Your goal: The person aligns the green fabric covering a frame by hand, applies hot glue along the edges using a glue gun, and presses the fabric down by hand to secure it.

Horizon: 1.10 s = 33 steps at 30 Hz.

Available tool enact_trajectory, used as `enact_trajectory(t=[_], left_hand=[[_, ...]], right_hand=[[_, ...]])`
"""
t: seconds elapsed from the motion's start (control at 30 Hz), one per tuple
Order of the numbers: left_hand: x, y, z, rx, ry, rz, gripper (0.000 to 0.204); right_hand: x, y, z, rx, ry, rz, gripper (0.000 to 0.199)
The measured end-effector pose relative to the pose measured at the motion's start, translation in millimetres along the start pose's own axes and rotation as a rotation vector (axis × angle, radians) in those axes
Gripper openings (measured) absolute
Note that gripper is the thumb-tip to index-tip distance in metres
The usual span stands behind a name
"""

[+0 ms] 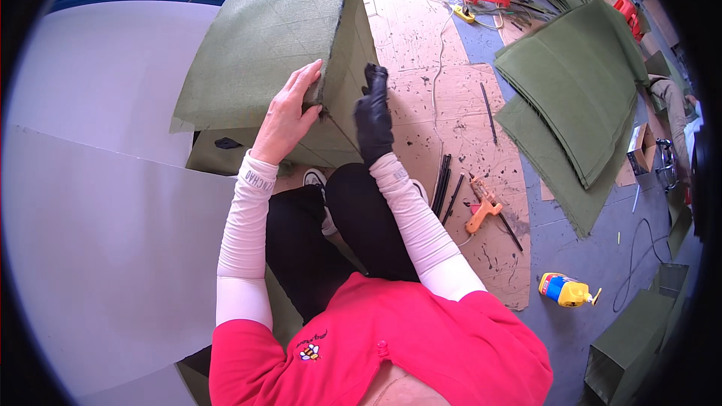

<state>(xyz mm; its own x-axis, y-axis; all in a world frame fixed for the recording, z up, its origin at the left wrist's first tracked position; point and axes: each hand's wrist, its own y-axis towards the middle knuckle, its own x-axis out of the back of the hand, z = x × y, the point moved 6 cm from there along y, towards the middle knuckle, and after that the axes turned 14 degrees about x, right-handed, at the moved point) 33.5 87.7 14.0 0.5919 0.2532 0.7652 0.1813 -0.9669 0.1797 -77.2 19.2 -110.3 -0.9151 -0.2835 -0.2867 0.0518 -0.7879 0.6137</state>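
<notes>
Green felt box (278, 45) | corner edge between both hands — left hand (289, 113) bare, right hand (374, 116) gloved

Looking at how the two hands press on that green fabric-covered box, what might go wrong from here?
The bare left hand presses the corner seam of the green fabric-covered box; if the glue is fresh, it may stick or burn. The black-gloved right hand only rests flat on the side, so the fabric might lift. The orange glue gun and its cord lie close by the knee, easy to snag.
</notes>
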Motion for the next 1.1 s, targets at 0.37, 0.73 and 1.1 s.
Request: enact_trajectory(t=[0.37,0.73,1.1], left_hand=[[-6.6,2.3,-6.3,-0.076,0.065,0.002,0.075],[-0.5,4.1,-0.6,-0.057,0.009,-0.016,0.077],[6.6,-4.6,-2.9,-0.111,-0.055,-0.030,0.079]], right_hand=[[-18.5,7.0,-21.1,-0.015,-0.054,0.090,0.097],[-17.3,22.9,21.8,0.143,-0.272,-0.340,0.054],[-41.8,29.4,-11.2,0.163,-0.320,-0.369,0.047]])
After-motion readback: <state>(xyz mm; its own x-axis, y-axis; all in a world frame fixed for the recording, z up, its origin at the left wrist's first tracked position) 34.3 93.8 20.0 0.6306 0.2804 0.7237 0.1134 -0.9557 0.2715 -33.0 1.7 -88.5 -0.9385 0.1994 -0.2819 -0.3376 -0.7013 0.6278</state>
